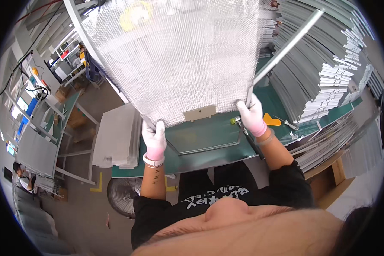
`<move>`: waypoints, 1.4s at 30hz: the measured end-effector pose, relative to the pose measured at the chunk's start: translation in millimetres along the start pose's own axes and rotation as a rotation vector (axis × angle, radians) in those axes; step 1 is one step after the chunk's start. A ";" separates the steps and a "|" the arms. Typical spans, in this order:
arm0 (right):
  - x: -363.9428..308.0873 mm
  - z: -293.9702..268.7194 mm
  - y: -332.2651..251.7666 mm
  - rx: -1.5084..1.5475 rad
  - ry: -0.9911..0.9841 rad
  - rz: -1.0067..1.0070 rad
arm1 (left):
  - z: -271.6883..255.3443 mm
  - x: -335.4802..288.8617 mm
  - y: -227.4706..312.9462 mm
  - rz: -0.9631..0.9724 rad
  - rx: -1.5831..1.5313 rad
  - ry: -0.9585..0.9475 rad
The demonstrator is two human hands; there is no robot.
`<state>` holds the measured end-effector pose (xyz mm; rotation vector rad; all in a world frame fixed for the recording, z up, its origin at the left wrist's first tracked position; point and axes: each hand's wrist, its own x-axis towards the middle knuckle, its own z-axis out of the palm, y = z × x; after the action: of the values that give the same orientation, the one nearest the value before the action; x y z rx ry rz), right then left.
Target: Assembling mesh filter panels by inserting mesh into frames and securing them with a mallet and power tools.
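Note:
A silvery, pleated mesh-like sheet (183,64) rises in front of me. At its lower edge is a small beige plate (200,113). Below it, the near end of a thin grey metal frame (209,149) shows over the green tabletop (183,164). My left hand (154,138), in a white and pink glove, is closed on the frame's left side. My right hand (251,114), gloved alike, grips the right side. Close by the right hand lie a mallet with a green head (234,120), a yellow-orange scraper (272,120) and a screwdriver (291,125).
Flat grey panels (117,136) are stacked on the left. Long pale strips (328,85) are piled on the right, with a white bar (290,42) slanting in front. A fan (123,196) stands on the floor. Another person (25,178) is at far left.

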<state>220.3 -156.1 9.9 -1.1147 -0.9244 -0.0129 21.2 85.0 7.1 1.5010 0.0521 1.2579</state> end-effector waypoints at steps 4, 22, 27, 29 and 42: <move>-42.7 -6.6 32.5 -0.384 -0.006 0.049 | -28.5 -46.2 -50.2 -0.343 0.183 -0.148; -7.6 -2.2 -11.5 -0.006 -0.035 0.013 | -19.3 4.3 -1.8 -0.184 0.033 -0.111; -13.1 -5.2 -2.3 -0.100 -0.010 0.016 | -18.3 -6.2 -9.5 -0.077 -0.013 -0.101; -11.4 -7.3 -0.8 -0.112 -0.026 0.064 | -20.7 -4.5 -9.9 -0.070 0.008 -0.138; 27.4 16.6 -41.3 -0.104 0.175 -0.054 | -3.4 35.4 42.4 -0.012 0.029 -0.033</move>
<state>209.3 -151.6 60.8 -1.1650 -0.8043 -0.2022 10.0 93.3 60.6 1.5443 0.0579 1.2267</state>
